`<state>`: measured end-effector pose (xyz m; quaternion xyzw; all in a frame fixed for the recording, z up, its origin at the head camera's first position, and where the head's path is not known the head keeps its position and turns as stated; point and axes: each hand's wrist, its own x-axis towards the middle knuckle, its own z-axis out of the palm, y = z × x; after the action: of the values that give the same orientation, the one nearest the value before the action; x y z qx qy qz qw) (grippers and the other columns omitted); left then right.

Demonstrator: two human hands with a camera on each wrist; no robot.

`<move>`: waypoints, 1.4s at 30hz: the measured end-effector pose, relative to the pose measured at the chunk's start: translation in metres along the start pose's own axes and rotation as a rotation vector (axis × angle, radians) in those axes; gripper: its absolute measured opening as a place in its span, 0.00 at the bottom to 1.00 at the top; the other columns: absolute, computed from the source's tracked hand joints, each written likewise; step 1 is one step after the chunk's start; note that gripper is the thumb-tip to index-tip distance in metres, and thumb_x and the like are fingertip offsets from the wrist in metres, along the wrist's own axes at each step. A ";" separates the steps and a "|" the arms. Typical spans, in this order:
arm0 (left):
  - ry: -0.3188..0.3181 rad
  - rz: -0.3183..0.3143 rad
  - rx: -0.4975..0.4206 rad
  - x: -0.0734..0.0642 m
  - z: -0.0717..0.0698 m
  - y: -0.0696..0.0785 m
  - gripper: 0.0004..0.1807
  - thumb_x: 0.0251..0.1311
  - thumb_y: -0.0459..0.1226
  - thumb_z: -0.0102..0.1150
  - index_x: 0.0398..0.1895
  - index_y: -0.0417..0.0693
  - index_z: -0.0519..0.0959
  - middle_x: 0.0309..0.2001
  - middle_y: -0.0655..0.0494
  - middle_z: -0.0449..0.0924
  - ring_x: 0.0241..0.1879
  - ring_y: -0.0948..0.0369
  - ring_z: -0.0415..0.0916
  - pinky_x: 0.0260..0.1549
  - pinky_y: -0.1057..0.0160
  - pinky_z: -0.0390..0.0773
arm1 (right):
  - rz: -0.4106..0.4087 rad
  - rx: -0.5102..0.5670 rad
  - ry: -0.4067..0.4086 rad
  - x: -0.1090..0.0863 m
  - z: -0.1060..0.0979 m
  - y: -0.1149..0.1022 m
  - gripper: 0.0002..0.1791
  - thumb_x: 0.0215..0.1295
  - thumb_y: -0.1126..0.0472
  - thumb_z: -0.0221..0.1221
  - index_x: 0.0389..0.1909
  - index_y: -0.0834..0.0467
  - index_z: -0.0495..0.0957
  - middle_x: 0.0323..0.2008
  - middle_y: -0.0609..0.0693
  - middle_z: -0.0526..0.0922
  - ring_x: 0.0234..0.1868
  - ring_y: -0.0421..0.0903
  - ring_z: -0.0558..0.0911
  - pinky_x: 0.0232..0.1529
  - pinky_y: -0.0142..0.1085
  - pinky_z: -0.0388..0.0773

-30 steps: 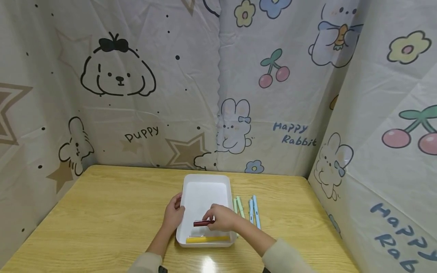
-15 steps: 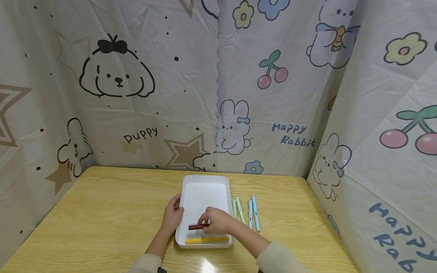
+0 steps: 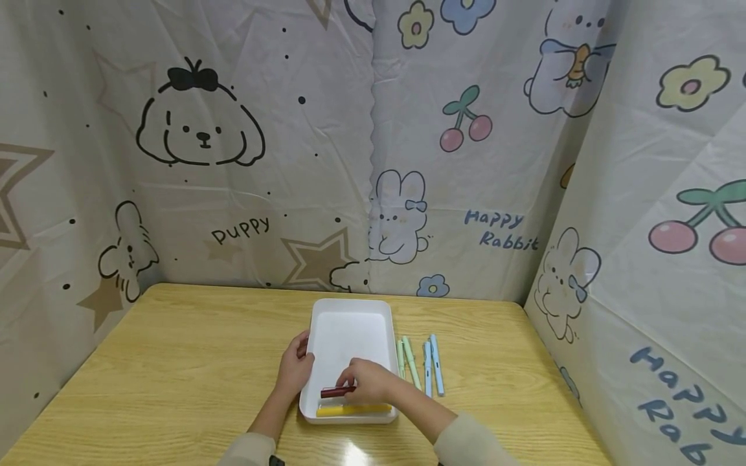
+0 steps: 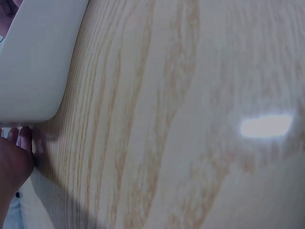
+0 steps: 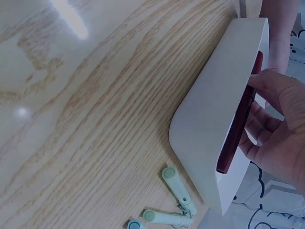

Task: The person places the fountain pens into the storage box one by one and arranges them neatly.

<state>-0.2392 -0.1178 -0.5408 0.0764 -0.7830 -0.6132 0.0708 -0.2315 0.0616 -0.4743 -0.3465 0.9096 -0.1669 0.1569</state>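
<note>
A white tray (image 3: 350, 327) stands on the table, its left wall gripped by my left hand (image 3: 294, 369). In the left wrist view the fingers of the left hand (image 4: 16, 155) lie against the tray's side. My right hand (image 3: 370, 382) pinches a dark red pen (image 3: 335, 392) between thumb and fingers, low over the near part of the tray. The right wrist view shows the red pen (image 5: 236, 129) running along the tray's inner side, held by the right hand (image 5: 279, 124). A yellow pen (image 3: 350, 410) lies crosswise at the tray's near end.
Just right of the tray lie light green pens (image 3: 410, 359), and beyond them two light blue pens (image 3: 436, 366). Printed curtains (image 3: 233, 194) rise behind and beside the wooden table (image 3: 204, 362).
My right hand has moved left and toward me, carrying the red pen closer to the yellow one. The left hand has kept its place on the tray.
</note>
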 end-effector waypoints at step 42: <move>0.007 0.002 -0.016 0.002 0.001 -0.004 0.28 0.58 0.25 0.43 0.65 0.36 0.62 0.58 0.33 0.70 0.55 0.44 0.72 0.50 0.52 0.76 | 0.042 0.031 -0.037 0.002 0.011 -0.003 0.11 0.49 0.61 0.65 0.37 0.52 0.85 0.26 0.39 0.74 0.26 0.31 0.71 0.32 0.23 0.71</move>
<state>-0.2411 -0.1183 -0.5444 0.0773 -0.7780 -0.6189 0.0749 -0.2266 0.0559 -0.4831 -0.3277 0.9110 -0.1712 0.1825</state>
